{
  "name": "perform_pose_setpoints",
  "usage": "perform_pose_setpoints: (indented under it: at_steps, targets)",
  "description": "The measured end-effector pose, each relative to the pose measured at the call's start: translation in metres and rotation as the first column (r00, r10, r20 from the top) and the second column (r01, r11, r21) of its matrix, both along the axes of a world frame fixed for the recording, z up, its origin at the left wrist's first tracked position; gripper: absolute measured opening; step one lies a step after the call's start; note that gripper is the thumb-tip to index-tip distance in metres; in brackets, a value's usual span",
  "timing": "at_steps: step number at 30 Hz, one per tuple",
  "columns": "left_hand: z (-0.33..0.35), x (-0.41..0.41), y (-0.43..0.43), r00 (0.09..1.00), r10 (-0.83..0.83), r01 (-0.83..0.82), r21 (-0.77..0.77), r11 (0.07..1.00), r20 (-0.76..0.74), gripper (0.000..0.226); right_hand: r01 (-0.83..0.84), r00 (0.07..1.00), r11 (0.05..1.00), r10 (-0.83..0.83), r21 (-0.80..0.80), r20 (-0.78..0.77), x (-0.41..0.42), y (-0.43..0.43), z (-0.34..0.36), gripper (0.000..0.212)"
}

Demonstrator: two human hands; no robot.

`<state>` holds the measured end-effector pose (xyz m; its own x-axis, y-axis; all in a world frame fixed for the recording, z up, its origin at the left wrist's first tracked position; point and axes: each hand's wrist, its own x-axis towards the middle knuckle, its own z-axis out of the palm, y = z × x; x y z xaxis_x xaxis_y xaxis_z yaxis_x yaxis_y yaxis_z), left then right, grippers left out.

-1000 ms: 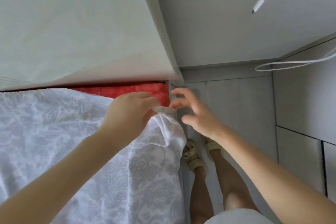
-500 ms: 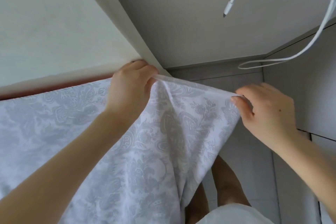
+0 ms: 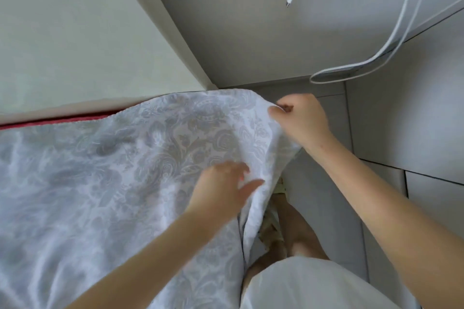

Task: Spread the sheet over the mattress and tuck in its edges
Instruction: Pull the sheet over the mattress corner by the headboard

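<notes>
Your right hand (image 3: 300, 120) pinches the far right corner of the sheet (image 3: 125, 170), while your left hand (image 3: 223, 185) rests open on it, nearer.

Bright, soft, even light with no harsh glare. Faint shadows sit in the sheet (image 3: 100, 183) folds. The left hand (image 3: 221, 190) is motion-blurred, fingers (image 3: 253, 183) smeared. Sheet pattern goes soft near left. Wide-angle lens bends the wall (image 3: 251, 20) edges and cable (image 3: 401, 32) far right.
</notes>
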<state>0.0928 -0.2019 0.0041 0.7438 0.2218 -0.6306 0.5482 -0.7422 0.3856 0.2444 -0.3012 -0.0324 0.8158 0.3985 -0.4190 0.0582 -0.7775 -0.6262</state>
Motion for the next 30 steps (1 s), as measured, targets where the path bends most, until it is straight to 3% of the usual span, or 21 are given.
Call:
perform_pose_setpoints:
  at_steps: [2,4,6,10,12,15,17,18,19,22,24,25,27,29,30]
  targets:
    - [-0.015,-0.014,-0.033,0.98,-0.099,0.095,-0.029,0.995,-0.171,0.057,0.108,0.987,0.989,-0.095,0.096,-0.133,-0.001,0.0,0.0,0.046]
    - [-0.032,-0.023,-0.054,0.965,-0.154,0.16,0.01,0.987,-0.211,0.05,0.219,0.951,0.964,-0.177,0.148,-0.255,-0.003,-0.003,0.002,0.045]
    - [-0.047,-0.029,-0.064,0.968,-0.135,0.152,0.067,0.986,-0.212,0.039,0.286,0.929,0.944,-0.231,0.163,-0.288,-0.005,-0.01,0.003,0.039]
    - [-0.056,-0.044,-0.077,0.99,-0.041,0.064,0.168,0.984,-0.132,0.042,0.435,0.865,0.874,-0.338,0.216,-0.371,-0.009,-0.024,0.002,0.023]
    - [-0.059,-0.046,-0.084,0.995,-0.024,0.041,0.165,0.985,-0.1,0.033,0.465,0.85,0.852,-0.354,0.241,-0.389,-0.007,-0.026,0.004,0.014]
    - [-0.063,-0.045,-0.086,0.993,0.094,-0.09,0.045,0.995,-0.071,0.04,0.413,0.892,0.854,-0.31,0.315,-0.328,-0.006,-0.029,0.004,0.03]
    - [-0.058,-0.047,-0.08,0.975,0.216,-0.218,-0.042,0.975,-0.057,0.047,0.235,0.964,0.952,-0.204,0.195,-0.169,-0.02,-0.049,-0.004,0.044]
    - [-0.053,-0.05,-0.075,0.964,0.261,-0.264,-0.067,0.962,-0.057,0.048,0.161,0.978,0.979,-0.141,0.128,-0.155,-0.034,-0.063,-0.008,0.057]
    - [-0.05,-0.054,-0.071,0.953,0.296,-0.3,-0.087,0.95,-0.062,0.047,0.12,0.965,0.985,-0.088,0.12,-0.249,-0.053,-0.079,-0.013,0.057]
    - [-0.034,-0.057,-0.061,0.933,0.357,-0.361,-0.147,0.921,-0.052,0.041,0.148,0.736,0.961,0.05,0.232,-0.675,-0.114,-0.111,-0.026,0.028]
    - [-0.025,-0.051,-0.061,0.93,0.366,-0.367,-0.177,0.913,-0.042,0.039,0.101,0.566,0.947,0.197,0.305,-0.8,-0.149,-0.119,-0.032,0.036]
    - [-0.021,-0.046,-0.062,0.926,0.376,-0.377,-0.183,0.908,-0.038,0.04,0.083,0.524,0.936,0.252,0.343,-0.814,-0.164,-0.121,-0.034,0.032]
    - [-0.013,-0.034,-0.063,0.896,0.443,-0.438,-0.199,0.877,-0.019,0.04,0.031,0.614,0.948,0.232,0.317,-0.755,-0.183,-0.12,-0.037,0.005]
    - [-0.006,-0.018,-0.066,0.818,0.575,-0.554,-0.269,0.788,0.002,0.033,0.048,0.83,0.978,0.074,0.202,-0.553,-0.187,-0.128,-0.037,0.042]
    - [-0.003,-0.009,-0.069,0.768,0.64,-0.606,-0.313,0.731,0.007,0.029,0.118,0.892,0.982,-0.04,0.146,-0.451,-0.181,-0.136,-0.03,0.048]
